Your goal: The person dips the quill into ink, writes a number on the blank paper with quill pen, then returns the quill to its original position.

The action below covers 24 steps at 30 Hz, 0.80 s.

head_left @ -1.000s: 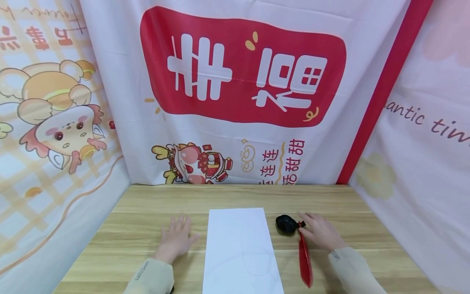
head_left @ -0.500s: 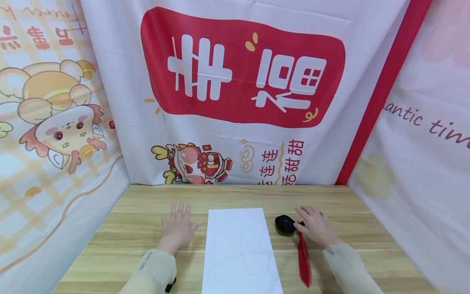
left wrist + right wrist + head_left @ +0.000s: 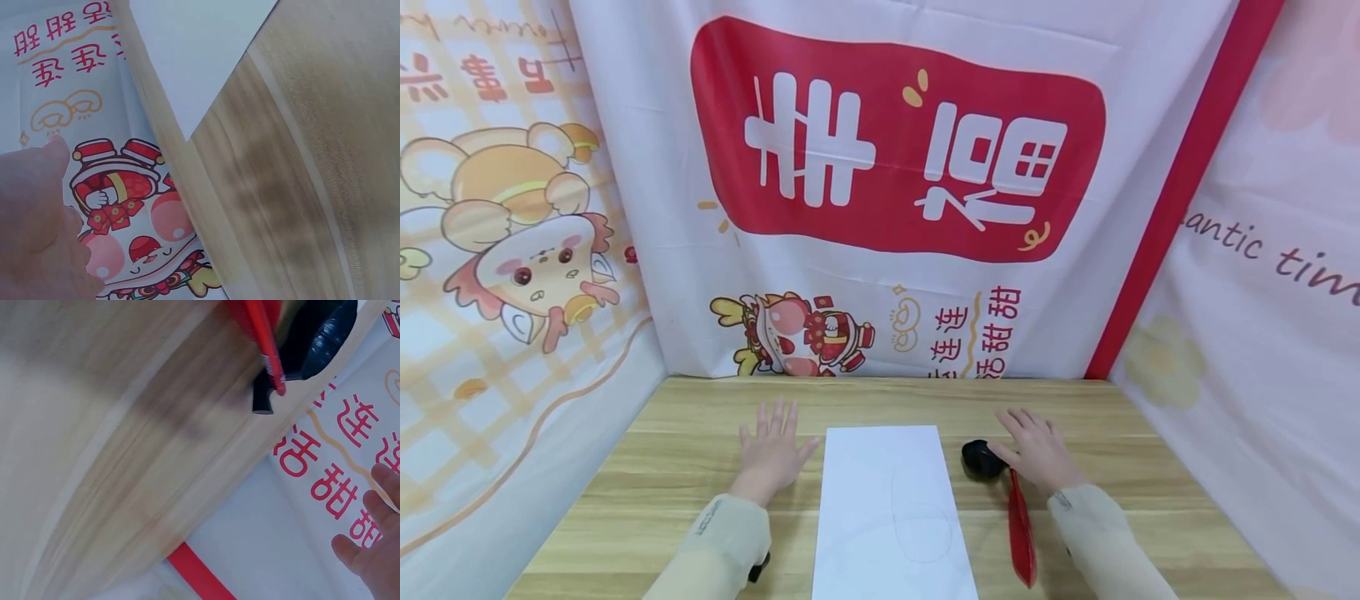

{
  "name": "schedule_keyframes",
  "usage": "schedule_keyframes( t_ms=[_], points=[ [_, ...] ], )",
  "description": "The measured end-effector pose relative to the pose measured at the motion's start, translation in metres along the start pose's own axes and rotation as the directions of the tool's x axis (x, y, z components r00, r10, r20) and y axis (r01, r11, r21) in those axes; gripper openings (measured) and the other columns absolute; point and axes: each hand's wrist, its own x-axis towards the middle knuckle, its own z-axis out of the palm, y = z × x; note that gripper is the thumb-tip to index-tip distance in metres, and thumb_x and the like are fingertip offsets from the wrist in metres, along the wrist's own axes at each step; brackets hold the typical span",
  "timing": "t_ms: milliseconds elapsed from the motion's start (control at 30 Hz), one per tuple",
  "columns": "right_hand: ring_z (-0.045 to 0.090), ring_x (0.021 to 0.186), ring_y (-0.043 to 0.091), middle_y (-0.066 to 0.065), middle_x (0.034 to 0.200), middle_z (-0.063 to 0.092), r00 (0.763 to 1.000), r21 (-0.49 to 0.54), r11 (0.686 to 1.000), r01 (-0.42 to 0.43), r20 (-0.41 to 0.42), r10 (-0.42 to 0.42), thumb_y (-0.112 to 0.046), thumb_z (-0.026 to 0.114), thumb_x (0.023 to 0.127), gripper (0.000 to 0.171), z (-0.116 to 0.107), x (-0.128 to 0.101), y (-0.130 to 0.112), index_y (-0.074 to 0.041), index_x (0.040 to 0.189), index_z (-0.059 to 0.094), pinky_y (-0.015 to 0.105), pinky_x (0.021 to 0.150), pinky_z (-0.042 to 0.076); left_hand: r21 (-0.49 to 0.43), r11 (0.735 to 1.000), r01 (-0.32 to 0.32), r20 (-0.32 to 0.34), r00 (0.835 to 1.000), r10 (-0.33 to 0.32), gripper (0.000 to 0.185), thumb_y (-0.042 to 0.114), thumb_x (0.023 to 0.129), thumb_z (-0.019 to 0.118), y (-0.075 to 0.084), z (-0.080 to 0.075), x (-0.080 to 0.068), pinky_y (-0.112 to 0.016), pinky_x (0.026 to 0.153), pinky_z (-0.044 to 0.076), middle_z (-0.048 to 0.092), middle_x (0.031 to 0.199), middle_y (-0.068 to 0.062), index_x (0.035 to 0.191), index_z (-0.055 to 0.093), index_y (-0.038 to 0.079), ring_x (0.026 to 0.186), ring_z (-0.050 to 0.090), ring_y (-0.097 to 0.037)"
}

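Note:
In the head view my left hand [image 3: 771,454], its fingers spread, is left of a white sheet of paper [image 3: 883,517] marked with a faint curved line. To the paper's right lies a rounded, glossy black object [image 3: 981,460], and a long, narrow red object [image 3: 1021,533] trails from beside it. My right hand [image 3: 1037,450] hovers there with spread fingers, its thumb overlapping the black object's edge; contact cannot be told. The right wrist view shows the black object [image 3: 325,344] with a short stem beside the red one [image 3: 265,350]. Neither hand holds anything.
A wood-grain table [image 3: 715,408] lies beneath everything. Printed cloth hangs at the back [image 3: 895,317], left [image 3: 512,400] and right [image 3: 1247,350]. A small black item [image 3: 759,568] shows beside the left sleeve.
My left hand has shifted slightly right and away from me. The right hand has moved left and a little forward, its thumb now overlapping the black object. The paper stays put.

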Motion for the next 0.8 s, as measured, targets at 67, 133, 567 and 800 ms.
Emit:
schedule_keyframes(
  t_ms=[67,133,567,800],
  points=[
    [0.036,0.123,0.039,0.02,0.131,0.047,1.0,0.005,1.0,-0.008,0.008,0.008,-0.046,0.056,0.088,0.062,-0.002,0.003,-0.002,-0.009,0.136,0.045,0.066,0.095,0.022,-0.008,1.0,0.003,0.002,1.0,-0.003,0.074,0.051,0.095,0.035,0.001,-0.001,0.002,-0.063,0.099,-0.007,-0.002,0.15,-0.018,0.147,0.009,0.003,0.134,-0.008,-0.042],
    [0.037,0.122,0.039,0.019,0.131,0.047,1.0,0.008,1.0,-0.004,0.002,0.004,-0.048,0.054,0.088,0.063,-0.003,0.005,-0.005,-0.009,0.136,0.045,0.065,0.095,0.022,-0.014,1.0,0.005,0.0,1.0,-0.005,0.075,0.053,0.095,0.033,0.003,-0.002,0.005,-0.063,0.099,-0.008,-0.002,0.15,-0.017,0.147,0.009,0.004,0.134,-0.008,-0.042],
    [0.037,0.123,0.037,0.016,0.132,0.047,0.997,-0.003,0.999,0.043,-0.057,-0.043,-0.051,0.052,0.089,0.064,-0.009,0.018,-0.018,-0.009,0.136,0.045,0.066,0.095,0.022,-0.036,0.999,-0.014,-0.023,1.0,0.013,0.075,0.052,0.095,0.035,0.022,-0.015,0.012,-0.062,0.1,-0.008,-0.004,0.15,-0.016,0.147,0.006,0.007,0.134,-0.01,-0.04],
    [0.036,0.123,0.038,0.016,0.132,0.047,0.997,-0.004,0.999,0.048,-0.061,-0.048,-0.049,0.054,0.088,0.063,-0.012,0.024,-0.025,-0.009,0.136,0.044,0.065,0.095,0.024,-0.028,0.999,-0.025,-0.035,0.999,0.024,0.075,0.054,0.094,0.033,0.028,-0.019,0.015,-0.061,0.1,-0.008,-0.005,0.151,-0.015,0.147,0.009,0.007,0.134,-0.009,-0.04]
  ],
)
